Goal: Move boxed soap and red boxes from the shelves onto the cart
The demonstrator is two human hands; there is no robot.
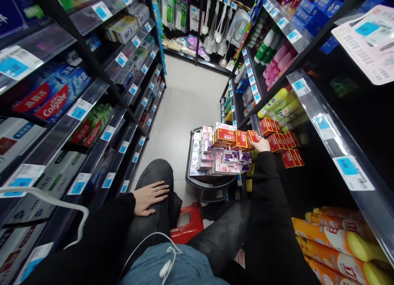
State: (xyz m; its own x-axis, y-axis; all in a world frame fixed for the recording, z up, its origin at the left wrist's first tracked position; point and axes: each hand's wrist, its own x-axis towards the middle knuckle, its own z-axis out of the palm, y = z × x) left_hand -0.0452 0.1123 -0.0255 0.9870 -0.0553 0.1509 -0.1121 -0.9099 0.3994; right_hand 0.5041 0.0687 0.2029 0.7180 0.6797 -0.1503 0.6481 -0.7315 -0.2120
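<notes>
My right hand (261, 145) is closed round the near end of a row of red and yellow boxes (234, 138), held above a dark cart (203, 182) packed with several small pink, white and purple boxes (215, 159). More of the same red boxes (281, 142) are stacked on the lower right shelf beside the hand. My left hand (150, 198) lies flat on my left thigh, fingers spread, holding nothing. I sit on a red stool (188, 227) in the aisle.
Toothpaste boxes (52, 98) fill the black shelves on the left. The right shelves hold spray bottles (281, 106) above and orange bottles (335, 240) below. Brushes hang at the aisle's far end (215, 30). Pale floor tiles (187, 108) stretch ahead beyond the cart.
</notes>
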